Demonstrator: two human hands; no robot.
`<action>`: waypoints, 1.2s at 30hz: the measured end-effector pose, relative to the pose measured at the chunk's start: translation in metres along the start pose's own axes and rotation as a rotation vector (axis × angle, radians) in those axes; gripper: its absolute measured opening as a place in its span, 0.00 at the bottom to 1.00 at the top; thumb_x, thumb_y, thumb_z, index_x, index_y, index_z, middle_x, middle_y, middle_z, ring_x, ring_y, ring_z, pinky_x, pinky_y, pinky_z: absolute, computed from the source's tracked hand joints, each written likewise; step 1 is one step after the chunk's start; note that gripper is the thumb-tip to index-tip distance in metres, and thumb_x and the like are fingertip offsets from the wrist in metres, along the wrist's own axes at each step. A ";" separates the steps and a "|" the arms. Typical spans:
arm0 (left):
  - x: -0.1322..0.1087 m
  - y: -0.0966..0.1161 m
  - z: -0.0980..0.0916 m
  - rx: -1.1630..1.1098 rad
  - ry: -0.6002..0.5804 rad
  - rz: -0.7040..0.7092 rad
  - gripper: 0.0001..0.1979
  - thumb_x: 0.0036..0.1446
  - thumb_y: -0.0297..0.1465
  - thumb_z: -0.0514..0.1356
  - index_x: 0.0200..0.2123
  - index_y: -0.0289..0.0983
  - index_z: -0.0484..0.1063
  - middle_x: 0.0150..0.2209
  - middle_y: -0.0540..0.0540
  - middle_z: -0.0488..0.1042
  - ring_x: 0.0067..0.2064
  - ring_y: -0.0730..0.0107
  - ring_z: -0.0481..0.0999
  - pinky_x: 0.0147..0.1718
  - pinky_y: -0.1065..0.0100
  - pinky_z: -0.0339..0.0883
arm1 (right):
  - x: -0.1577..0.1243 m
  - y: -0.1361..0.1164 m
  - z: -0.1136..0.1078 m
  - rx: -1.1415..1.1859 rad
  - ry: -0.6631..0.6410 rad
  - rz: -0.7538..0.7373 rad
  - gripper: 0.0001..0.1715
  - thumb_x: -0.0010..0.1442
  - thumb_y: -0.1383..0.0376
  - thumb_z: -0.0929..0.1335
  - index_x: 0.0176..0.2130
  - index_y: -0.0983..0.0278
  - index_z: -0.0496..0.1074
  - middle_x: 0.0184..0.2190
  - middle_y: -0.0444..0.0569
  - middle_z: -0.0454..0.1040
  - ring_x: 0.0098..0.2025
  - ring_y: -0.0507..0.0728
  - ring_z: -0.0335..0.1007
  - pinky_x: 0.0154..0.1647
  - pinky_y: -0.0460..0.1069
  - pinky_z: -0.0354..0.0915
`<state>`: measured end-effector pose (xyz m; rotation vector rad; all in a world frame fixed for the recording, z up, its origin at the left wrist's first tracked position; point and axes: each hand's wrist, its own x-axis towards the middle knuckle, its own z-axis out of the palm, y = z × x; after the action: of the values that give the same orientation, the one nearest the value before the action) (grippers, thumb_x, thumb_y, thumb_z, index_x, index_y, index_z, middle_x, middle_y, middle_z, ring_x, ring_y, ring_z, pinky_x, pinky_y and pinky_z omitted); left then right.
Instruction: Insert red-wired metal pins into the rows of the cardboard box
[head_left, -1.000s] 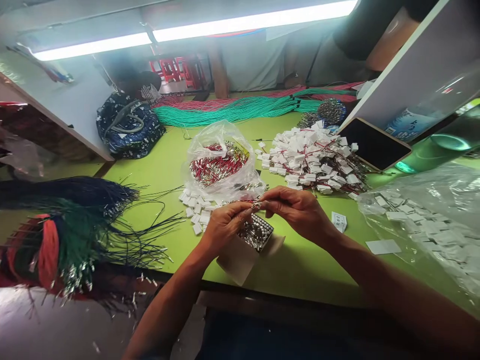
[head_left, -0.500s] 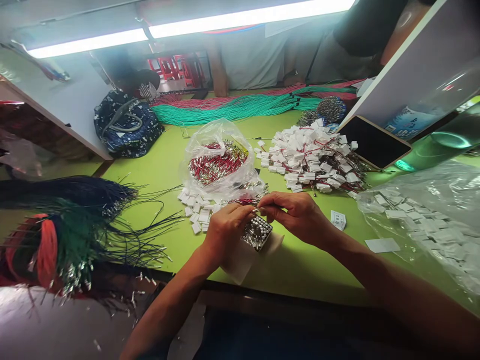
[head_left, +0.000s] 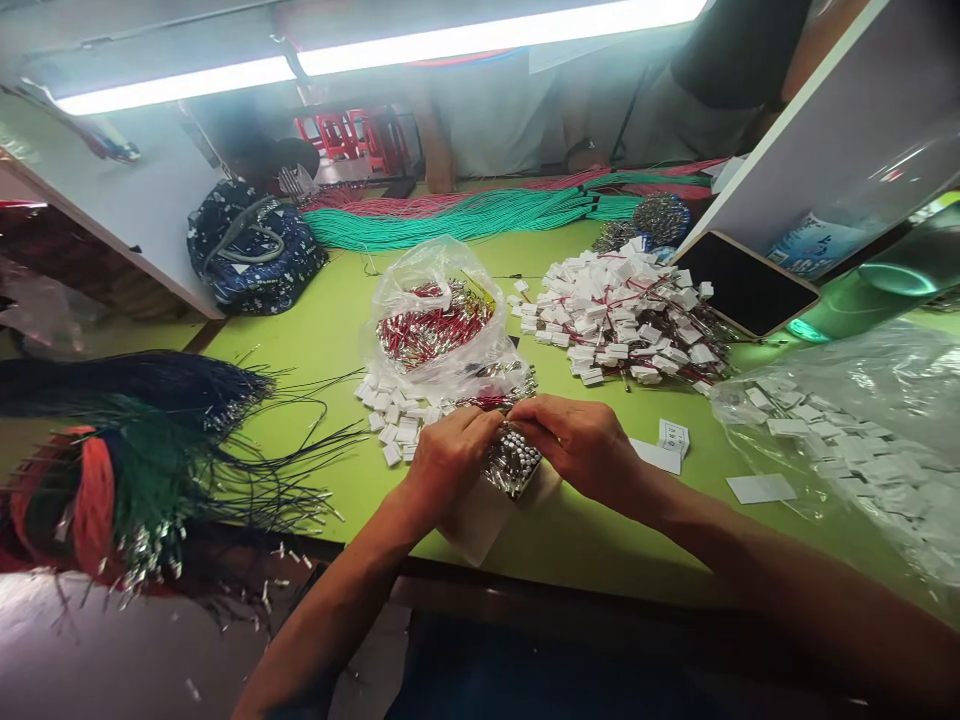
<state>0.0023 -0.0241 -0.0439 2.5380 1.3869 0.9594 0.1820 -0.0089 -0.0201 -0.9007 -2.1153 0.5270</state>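
My left hand (head_left: 448, 458) and my right hand (head_left: 577, 442) meet over a block of small metal-tipped parts (head_left: 514, 462) that rests on a white card (head_left: 480, 520) on the green table (head_left: 322, 330). Both hands have their fingers curled and pinched together at the block's top edge. What the fingertips hold is too small to make out. Just beyond them lies a clear plastic bag of red wired parts (head_left: 439, 325), with loose white square pieces (head_left: 394, 415) beside it.
A heap of white pieces with red wires (head_left: 622, 315) lies behind my right hand, a dark tablet (head_left: 742, 285) beyond it. Dark, green and red wire bundles (head_left: 135, 450) spread at left. A plastic bag of white pieces (head_left: 855, 440) is at right. Teal cords (head_left: 465, 215) and a dark bag (head_left: 251, 250) lie farther back.
Both hands have dropped a little, from above the block down onto its top edge. My right hand has slid slightly left and lower.
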 end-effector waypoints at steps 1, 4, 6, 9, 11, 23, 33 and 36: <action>0.000 0.000 0.000 -0.011 -0.004 -0.001 0.12 0.62 0.31 0.50 0.35 0.38 0.73 0.29 0.44 0.75 0.31 0.68 0.73 0.31 0.70 0.66 | 0.000 0.000 0.000 0.008 -0.006 0.007 0.10 0.62 0.66 0.63 0.34 0.62 0.73 0.31 0.47 0.78 0.31 0.53 0.73 0.35 0.46 0.67; 0.000 0.000 -0.002 -0.030 -0.015 -0.003 0.11 0.62 0.30 0.50 0.35 0.38 0.73 0.30 0.43 0.75 0.32 0.67 0.73 0.32 0.69 0.65 | 0.001 -0.001 0.000 0.059 -0.013 0.046 0.08 0.61 0.67 0.64 0.34 0.63 0.73 0.30 0.46 0.78 0.29 0.52 0.73 0.34 0.45 0.66; 0.000 0.000 -0.002 -0.032 -0.020 -0.001 0.11 0.61 0.30 0.51 0.35 0.37 0.73 0.29 0.43 0.75 0.31 0.67 0.72 0.32 0.69 0.65 | 0.001 -0.002 0.001 0.086 -0.005 0.071 0.08 0.60 0.66 0.64 0.33 0.63 0.73 0.29 0.46 0.77 0.29 0.52 0.72 0.33 0.45 0.66; 0.000 0.000 -0.001 -0.029 -0.041 -0.010 0.10 0.61 0.30 0.51 0.36 0.38 0.73 0.30 0.43 0.74 0.31 0.67 0.72 0.31 0.69 0.65 | 0.002 0.000 0.001 0.128 -0.023 0.123 0.08 0.60 0.66 0.64 0.32 0.63 0.73 0.28 0.45 0.77 0.28 0.51 0.71 0.31 0.45 0.65; 0.000 -0.002 0.002 -0.029 -0.058 -0.033 0.11 0.61 0.29 0.51 0.36 0.38 0.73 0.30 0.43 0.75 0.32 0.67 0.72 0.32 0.69 0.66 | 0.004 0.004 0.002 0.179 -0.064 0.167 0.08 0.60 0.65 0.64 0.32 0.64 0.72 0.26 0.44 0.76 0.26 0.51 0.70 0.30 0.45 0.64; 0.009 -0.022 -0.012 0.099 -0.274 -0.225 0.11 0.59 0.28 0.55 0.42 0.40 0.75 0.36 0.46 0.77 0.37 0.67 0.74 0.39 0.67 0.68 | 0.027 0.055 0.001 0.101 -0.245 0.298 0.07 0.57 0.63 0.64 0.31 0.64 0.68 0.23 0.43 0.71 0.23 0.50 0.66 0.27 0.45 0.60; 0.011 -0.037 -0.005 0.202 -0.242 -0.272 0.11 0.59 0.29 0.55 0.44 0.37 0.74 0.41 0.43 0.75 0.43 0.64 0.73 0.44 0.64 0.67 | 0.027 0.066 0.025 -0.497 -0.173 0.131 0.12 0.63 0.61 0.61 0.38 0.64 0.71 0.29 0.50 0.77 0.27 0.55 0.69 0.27 0.47 0.53; 0.010 -0.034 -0.008 0.235 -0.238 -0.237 0.10 0.58 0.29 0.56 0.42 0.36 0.74 0.42 0.42 0.75 0.45 0.62 0.72 0.46 0.63 0.66 | 0.026 0.065 0.023 -0.603 -0.245 0.127 0.13 0.63 0.60 0.62 0.38 0.64 0.72 0.27 0.49 0.77 0.27 0.56 0.69 0.25 0.47 0.50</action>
<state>-0.0232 0.0020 -0.0453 2.4633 1.7591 0.4623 0.1800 0.0521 -0.0609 -1.3651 -2.5051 0.0469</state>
